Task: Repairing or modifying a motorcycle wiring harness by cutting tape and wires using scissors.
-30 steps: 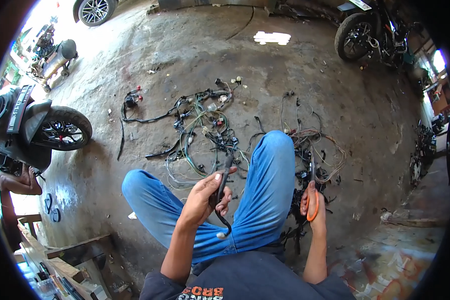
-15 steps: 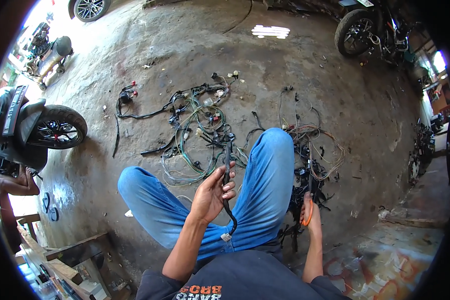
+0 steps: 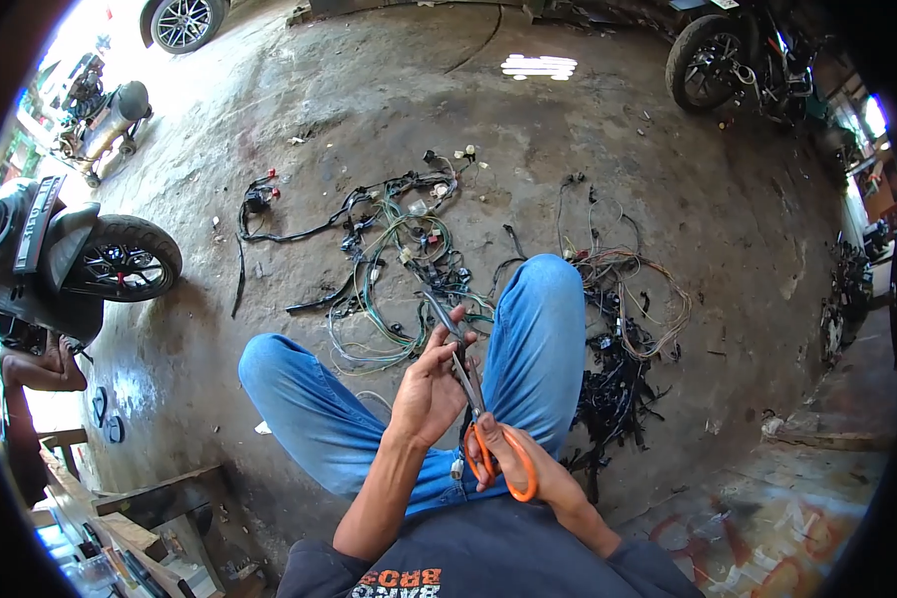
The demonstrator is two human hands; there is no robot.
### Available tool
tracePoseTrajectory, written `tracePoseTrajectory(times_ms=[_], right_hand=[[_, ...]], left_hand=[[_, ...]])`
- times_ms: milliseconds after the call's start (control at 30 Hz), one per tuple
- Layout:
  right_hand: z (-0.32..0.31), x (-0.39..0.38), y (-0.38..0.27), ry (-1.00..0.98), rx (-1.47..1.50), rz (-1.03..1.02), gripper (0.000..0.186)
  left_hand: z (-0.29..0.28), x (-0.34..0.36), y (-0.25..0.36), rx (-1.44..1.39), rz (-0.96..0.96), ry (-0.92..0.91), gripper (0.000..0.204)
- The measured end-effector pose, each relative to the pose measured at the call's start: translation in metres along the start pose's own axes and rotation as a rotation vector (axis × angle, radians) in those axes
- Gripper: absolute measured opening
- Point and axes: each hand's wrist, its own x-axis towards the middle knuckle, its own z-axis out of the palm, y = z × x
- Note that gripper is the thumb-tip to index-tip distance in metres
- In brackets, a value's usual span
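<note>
Between my knees, my left hand (image 3: 427,397) pinches a black-wrapped wiring harness (image 3: 443,315) in its fingers. One end of the harness reaches up toward the wire pile, and a pale connector (image 3: 456,467) hangs at its lower end. My right hand (image 3: 513,456) grips scissors with orange handles (image 3: 529,484). Their blades (image 3: 467,381) are parted and point up at the harness, close by my left fingers. Whether the blades touch the wrapping I cannot tell.
Tangled wire harnesses (image 3: 374,324) lie on the floor ahead, with another coil of wires (image 3: 658,299) and black scraps (image 3: 616,404) to the right. Motorcycles stand left (image 3: 120,259) and far right (image 3: 708,65). A wooden frame (image 3: 159,490) is at lower left, near another person's arm (image 3: 45,371).
My right hand has brought the scissors from beside my right knee in to the harness, and their blades have parted. My left hand has tilted the harness's upper end leftward.
</note>
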Motion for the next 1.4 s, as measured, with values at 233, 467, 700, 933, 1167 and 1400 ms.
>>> tracePoseTrajectory(times_ms=[233,467,700,933,1167,1400], right_hand=[[0.002,0.006,0.003,0.047,-0.053,-0.018,0.077],[-0.003,0.003,-0.009,0.070,-0.094,-0.040,0.074],[-0.002,0.001,-0.008,0.069,-0.160,-0.066,0.073],[-0.006,0.008,-0.008,0.122,-0.191,-0.132,0.072],[-0.011,0.012,-0.002,0.207,-0.295,-0.130,0.067],[-0.003,0.015,-0.002,0.292,-0.311,-0.232,0.061]], left_hand=[[-0.019,0.003,0.004,-0.119,-0.015,-0.105,0.047],[-0.006,-0.002,0.006,-0.148,0.002,-0.059,0.042],[-0.015,0.001,0.007,-0.112,0.014,-0.072,0.040],[-0.014,-0.002,0.000,-0.066,-0.004,-0.017,0.039],[-0.007,-0.007,0.006,0.184,0.016,-0.024,0.035],[-0.004,-0.010,0.001,0.589,0.196,-0.038,0.035]])
